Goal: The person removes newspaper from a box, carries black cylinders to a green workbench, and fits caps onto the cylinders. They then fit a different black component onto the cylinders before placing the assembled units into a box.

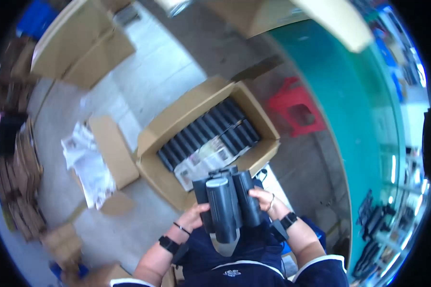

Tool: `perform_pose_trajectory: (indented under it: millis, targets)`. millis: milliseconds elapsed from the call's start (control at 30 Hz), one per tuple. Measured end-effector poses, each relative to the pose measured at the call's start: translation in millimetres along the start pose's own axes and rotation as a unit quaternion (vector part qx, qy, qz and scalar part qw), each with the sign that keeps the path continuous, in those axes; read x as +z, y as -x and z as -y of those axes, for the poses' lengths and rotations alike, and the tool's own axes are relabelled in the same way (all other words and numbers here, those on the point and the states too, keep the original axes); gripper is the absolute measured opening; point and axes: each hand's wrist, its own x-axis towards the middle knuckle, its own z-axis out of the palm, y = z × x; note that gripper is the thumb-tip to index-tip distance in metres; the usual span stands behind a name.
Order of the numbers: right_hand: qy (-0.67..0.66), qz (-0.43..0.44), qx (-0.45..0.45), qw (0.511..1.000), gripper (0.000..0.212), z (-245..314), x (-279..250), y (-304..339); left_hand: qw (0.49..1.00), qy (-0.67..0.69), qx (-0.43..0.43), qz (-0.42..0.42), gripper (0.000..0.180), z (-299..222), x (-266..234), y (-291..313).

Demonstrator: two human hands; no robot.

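Between my two hands is a bunch of several dark grey ridged cylinders (221,205), held in front of my chest. My left hand (194,217) is closed on the bunch's left side, and my right hand (264,198) grips its right side. Just beyond the bunch stands an open cardboard box (160,179). Inside it, dark ridged pieces (203,126) lie packed side by side in a row. Sheets of printed paper (201,165) cover the near part of the contents. What the cylinders are for, I cannot make out.
Left of the box are crumpled papers (88,158) and a cardboard piece (114,150) on the floor. A large carton (86,48) stands at the far left. A red plastic stool (298,107) sits at the right, beside a long green-topped table (349,105). Flattened cardboard stacks (21,167) line the left.
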Motion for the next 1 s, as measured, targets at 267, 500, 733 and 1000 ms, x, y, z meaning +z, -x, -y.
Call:
perform_pose_trajectory:
  millis: [267, 500, 733, 1000]
  targets:
    - [-0.152, -0.005, -0.201, 0.968, 0.059, 7, -2, 261, 0.979, -0.093, -0.164, 0.074, 0.047, 77, 230, -65]
    - [-0.151, -0.052, -0.368, 0.916, 0.057, 79, -38, 442, 0.935, -0.205, -0.271, 0.106, 0.04, 149, 406, -216]
    - [-0.173, -0.014, -0.497, 0.85, 0.046, 163, -115, 481, 0.887, -0.406, -0.213, 0.049, 0.046, 173, 496, -377]
    - [-0.189, 0.011, -0.553, 0.811, 0.047, 208, -139, 489, 0.863, -0.431, -0.234, 0.123, 0.051, 166, 528, -456]
